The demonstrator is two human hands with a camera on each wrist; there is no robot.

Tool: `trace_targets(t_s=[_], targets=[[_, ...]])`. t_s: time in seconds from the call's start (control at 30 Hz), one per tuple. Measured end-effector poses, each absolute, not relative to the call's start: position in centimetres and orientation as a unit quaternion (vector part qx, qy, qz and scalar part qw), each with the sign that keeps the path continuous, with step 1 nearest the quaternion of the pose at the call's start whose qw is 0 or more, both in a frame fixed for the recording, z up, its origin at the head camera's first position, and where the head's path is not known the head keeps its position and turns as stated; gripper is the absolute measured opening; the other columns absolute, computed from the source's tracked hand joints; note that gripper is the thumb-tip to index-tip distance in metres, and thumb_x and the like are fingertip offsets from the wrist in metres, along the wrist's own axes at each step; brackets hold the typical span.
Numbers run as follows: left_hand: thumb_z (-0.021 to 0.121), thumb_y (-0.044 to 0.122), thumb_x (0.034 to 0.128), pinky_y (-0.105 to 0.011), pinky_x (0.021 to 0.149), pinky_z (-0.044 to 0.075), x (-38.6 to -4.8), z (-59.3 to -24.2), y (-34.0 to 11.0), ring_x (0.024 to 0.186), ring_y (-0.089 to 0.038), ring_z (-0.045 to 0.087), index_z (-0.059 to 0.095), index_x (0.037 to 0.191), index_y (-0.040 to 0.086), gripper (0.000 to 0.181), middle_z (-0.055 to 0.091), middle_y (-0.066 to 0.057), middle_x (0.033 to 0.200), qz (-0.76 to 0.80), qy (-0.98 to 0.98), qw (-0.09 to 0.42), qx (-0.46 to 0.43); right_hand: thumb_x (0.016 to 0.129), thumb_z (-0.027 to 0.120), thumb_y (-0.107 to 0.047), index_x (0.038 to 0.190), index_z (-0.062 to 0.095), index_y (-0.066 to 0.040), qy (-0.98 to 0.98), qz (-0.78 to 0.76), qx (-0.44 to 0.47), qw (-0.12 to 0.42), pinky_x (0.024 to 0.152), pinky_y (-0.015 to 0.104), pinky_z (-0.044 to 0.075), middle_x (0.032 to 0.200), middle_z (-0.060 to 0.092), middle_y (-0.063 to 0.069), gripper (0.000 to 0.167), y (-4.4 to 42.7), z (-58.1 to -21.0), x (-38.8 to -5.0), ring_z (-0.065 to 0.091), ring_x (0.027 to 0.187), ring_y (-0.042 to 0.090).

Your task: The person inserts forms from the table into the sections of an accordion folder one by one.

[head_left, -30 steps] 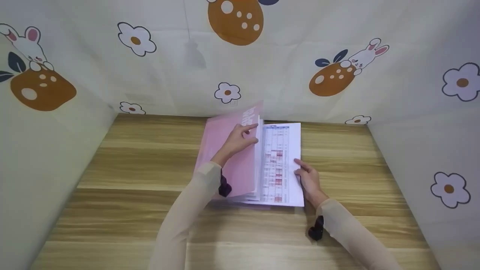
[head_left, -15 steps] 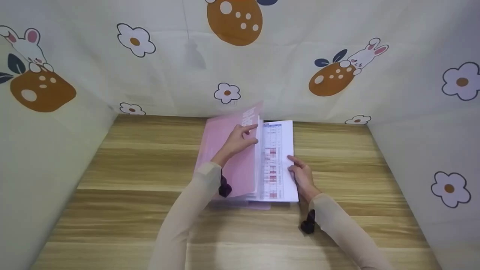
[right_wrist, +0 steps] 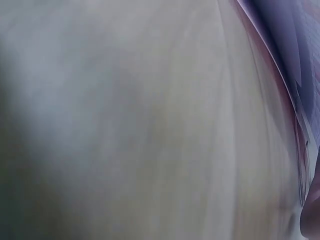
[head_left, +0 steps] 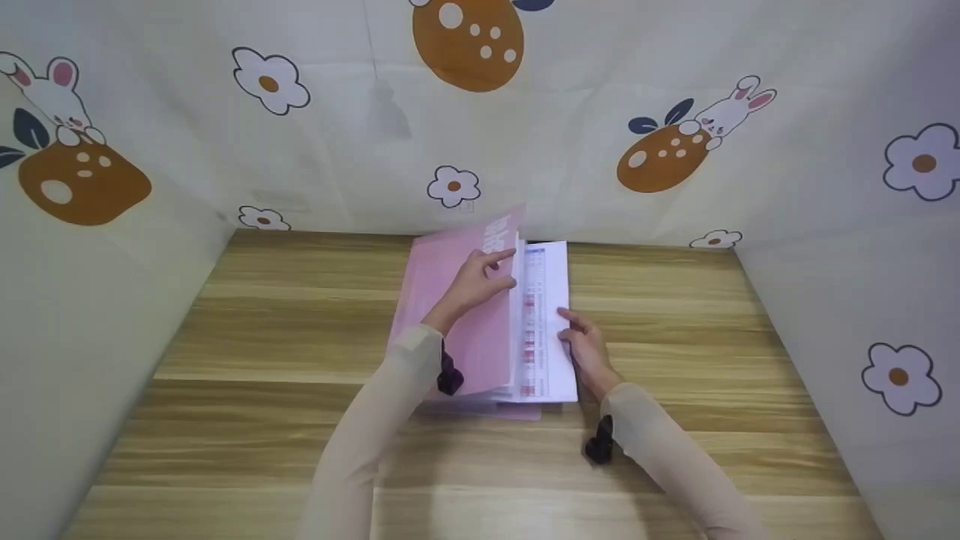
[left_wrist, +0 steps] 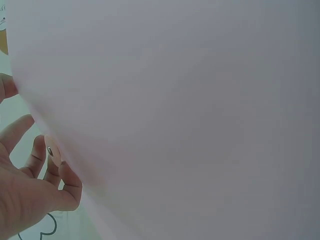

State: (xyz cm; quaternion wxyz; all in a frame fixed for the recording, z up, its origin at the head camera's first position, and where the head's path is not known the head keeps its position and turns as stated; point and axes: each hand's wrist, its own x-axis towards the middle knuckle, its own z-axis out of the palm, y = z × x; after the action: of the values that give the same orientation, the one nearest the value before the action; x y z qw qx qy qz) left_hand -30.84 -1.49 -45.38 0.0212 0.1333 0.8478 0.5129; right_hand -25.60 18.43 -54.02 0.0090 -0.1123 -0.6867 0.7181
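Observation:
A pink folder (head_left: 431, 277) with clear inner sleeves lies at the back middle of the table, its cover lifted and tilted. My left hand (head_left: 472, 281) grips the free edge of the cover and some sleeves; in the left wrist view its fingers (left_wrist: 71, 187) bend round that edge. To the right, a white sheet of paper (head_left: 556, 330) printed with a table of blue and red cells sticks out of the folder. Its left part is hidden behind the sleeves. My right hand (head_left: 589, 345) pinches the sheet's right edge between thumb and fingers.
The wood-grain table (head_left: 262, 420) spreads to both sides and in front. Pale fabric walls (head_left: 337, 150) with rabbits, flowers and orange fruit stand at the back and sides. Each wrist carries a black strap.
My right hand has moved left with the sheet, so less of it shows beyond the sleeves. The sheet's lower edge has shifted up a little. My left hand stays in place.

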Motion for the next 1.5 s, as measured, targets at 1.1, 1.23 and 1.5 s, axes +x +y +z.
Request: trace_targets(t_s=[1.1, 1.23, 1.5], targets=[[0.067, 0.014, 0.0717, -0.029, 0.069, 0.036, -30.8, -45.3, -1.6, 0.084, -0.021, 0.043, 0.055, 0.121, 0.01, 0.051, 0.045, -0.01, 0.089, 0.5, 0.851, -0.005, 0.161, 0.072, 0.045, 0.016, 0.132, 0.032, 0.001, -0.672, 0.737, -0.068, -0.021, 0.087, 0.039, 0.036, 0.122, 0.045, 0.023, 0.064, 15.2, -54.1, -26.2, 0.045, 0.108, 0.031], [0.067, 0.014, 0.0721, -0.029, 0.068, 0.036, -30.8, -45.3, -1.6, 0.084, -0.021, 0.043, 0.055, 0.121, 0.01, 0.051, 0.045, -0.01, 0.089, 0.498, 0.852, -0.004, 0.162, 0.075, 0.047, 0.014, 0.127, 0.039, 0.003, -0.678, 0.73, -0.084, -0.019, 0.082, 0.037, 0.04, 0.116, 0.05, 0.022, 0.054, 15.2, -54.1, -26.0, 0.049, 0.101, 0.028], [0.067, 0.015, 0.0725, -0.029, 0.068, 0.035, -30.8, -45.4, -1.6, 0.083, -0.02, 0.042, 0.055, 0.122, 0.011, 0.051, 0.045, -0.009, 0.09, 0.494, 0.855, 0.001, 0.158, 0.078, 0.052, 0.009, 0.116, 0.052, 0.004, -0.72, 0.687, -0.096, 0.011, 0.074, 0.029, 0.042, 0.103, 0.058, 0.018, 0.038, 15.5, -53.8, -25.6, 0.053, 0.091, 0.022]])
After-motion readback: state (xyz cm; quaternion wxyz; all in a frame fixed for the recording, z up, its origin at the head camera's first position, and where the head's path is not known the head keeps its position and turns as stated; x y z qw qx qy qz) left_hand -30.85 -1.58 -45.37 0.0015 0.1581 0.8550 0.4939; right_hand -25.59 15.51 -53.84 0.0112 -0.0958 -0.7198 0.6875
